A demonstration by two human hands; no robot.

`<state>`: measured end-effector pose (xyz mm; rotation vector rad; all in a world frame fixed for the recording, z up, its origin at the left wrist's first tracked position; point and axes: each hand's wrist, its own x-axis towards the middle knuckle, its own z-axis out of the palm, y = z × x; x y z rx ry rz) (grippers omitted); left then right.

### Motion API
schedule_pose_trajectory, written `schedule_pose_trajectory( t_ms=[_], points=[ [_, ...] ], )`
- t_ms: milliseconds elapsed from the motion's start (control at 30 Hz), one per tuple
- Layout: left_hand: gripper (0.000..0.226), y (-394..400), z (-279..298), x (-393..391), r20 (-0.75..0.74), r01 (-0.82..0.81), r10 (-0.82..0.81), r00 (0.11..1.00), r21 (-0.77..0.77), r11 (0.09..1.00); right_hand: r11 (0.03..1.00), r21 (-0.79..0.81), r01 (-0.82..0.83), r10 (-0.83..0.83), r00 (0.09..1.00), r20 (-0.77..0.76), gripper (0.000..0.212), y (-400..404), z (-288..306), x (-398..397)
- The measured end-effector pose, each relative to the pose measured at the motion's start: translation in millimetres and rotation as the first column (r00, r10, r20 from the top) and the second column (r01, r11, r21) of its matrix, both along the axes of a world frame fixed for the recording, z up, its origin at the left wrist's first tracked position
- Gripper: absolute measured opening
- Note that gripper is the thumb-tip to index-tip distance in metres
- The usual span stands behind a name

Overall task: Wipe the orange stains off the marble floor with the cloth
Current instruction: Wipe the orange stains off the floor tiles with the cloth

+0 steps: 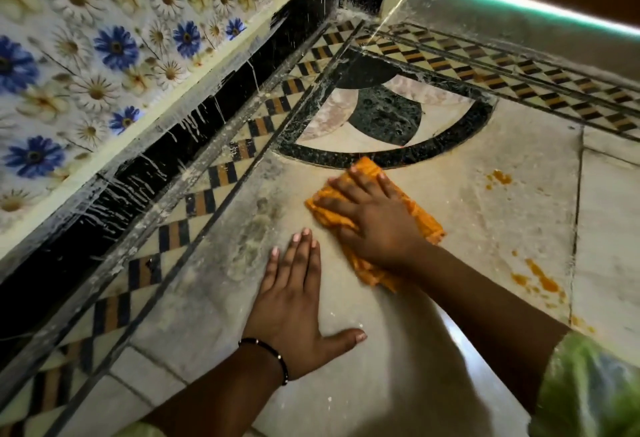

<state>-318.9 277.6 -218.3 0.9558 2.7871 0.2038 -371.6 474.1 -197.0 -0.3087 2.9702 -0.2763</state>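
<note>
Marble floor (485,228) in a room corner, floral wall tiles (104,45) above a black skirting; cloth pressed flat under the right hand.

Orange cloth (424,220) lies on the floor just below the black inlaid arc (398,156). Right hand (375,221) rests on top of it, grip apart: fingers straight and spread, pressing down, cloth edges showing on both sides of the palm. Left hand (294,301) lies flat on bare marble just beside the cloth, fingers straight, holding nothing; black beaded bracelet (273,355) on its wrist. Orange stains: one patch (500,178) right of the cloth near the arc's end, a larger streak (540,279) lower right, well apart from the cloth. No readable writing or brand anywhere.
</note>
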Motion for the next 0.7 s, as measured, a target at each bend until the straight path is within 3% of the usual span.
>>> schedule_pose_trajectory(
  t_ms=[67, 133, 300, 400, 533, 700],
  points=[
    [0.120, -0.7, -0.9, -0.2, 0.008, -0.002, 0.002, 1.000, 0.008, 1.000, 0.994, -0.041, -0.101, 0.100, 0.994, -0.042, 0.060, 15.9, -1.5, 46.3],
    [0.121, -0.7, -2.1, 0.1, 0.009, 0.000, 0.000, 1.000, 0.012, 1.000, 0.995, -0.044, -0.087, 0.084, 0.995, -0.059, 0.059, 46.9, -3.9, 84.6],
    [0.122, 1.1, -2.6, 1.6, -0.011, 0.000, 0.000, 1.000, -0.004, 1.000, 0.951, 0.015, 0.308, -0.308, 0.950, 0.043, 0.062, 76.8, 0.6, 58.4],
    [0.123, 1.3, -1.8, 0.5, -0.017, -0.014, 0.013, 1.000, -0.016, 1.000, 0.975, 0.028, 0.221, -0.222, 0.973, 0.055, 0.062, 39.6, 0.9, 35.9],
    [0.121, 0.7, -3.9, 1.0, -0.025, -0.012, 0.012, 1.000, -0.017, 1.000, 0.998, 0.010, 0.068, -0.068, 0.998, -0.018, 0.058, 22.3, -2.4, 104.3],
    [0.124, 0.5, -4.4, 2.4, -0.042, -0.024, 0.024, 0.999, -0.014, 1.000, 0.990, -0.032, 0.137, -0.138, 0.989, -0.055, 0.064, 76.2, -5.6, 189.1]
  ],
)
